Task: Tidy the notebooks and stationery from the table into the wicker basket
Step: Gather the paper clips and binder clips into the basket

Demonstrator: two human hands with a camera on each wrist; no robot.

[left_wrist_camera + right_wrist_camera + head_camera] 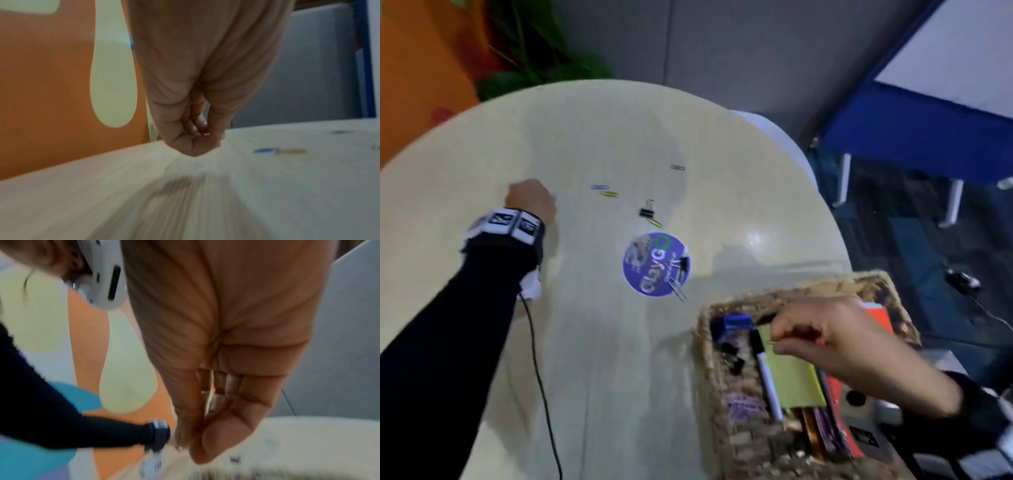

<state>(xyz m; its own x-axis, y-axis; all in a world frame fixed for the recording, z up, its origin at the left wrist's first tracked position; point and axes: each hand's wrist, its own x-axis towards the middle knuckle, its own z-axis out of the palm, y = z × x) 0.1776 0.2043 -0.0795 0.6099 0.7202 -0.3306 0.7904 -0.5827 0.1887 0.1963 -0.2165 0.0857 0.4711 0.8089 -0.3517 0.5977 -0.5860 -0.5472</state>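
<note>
My right hand (777, 339) hovers over the wicker basket (822, 285) at the lower right and pinches a thin yellow paper clip (771, 342) between thumb and forefinger. In the right wrist view, the right hand (197, 439) has its fingertips pressed together. My left hand (530, 200) is curled just above the round beige table (602, 359) at the left; in the left wrist view, the left hand (197, 136) shows nothing in its fingers. Loose on the table are a blue clip (599, 187), yellow clips (608, 194), a grey clip (677, 167) and a black binder clip (647, 211).
The basket holds a blue box (732, 325), black binder clips (732, 356), a marker (767, 373), green sticky notes (791, 380) and an orange notebook (876, 318). A round purple sticker (650, 263) carries another binder clip (682, 263). A blue bench (914, 133) stands beyond.
</note>
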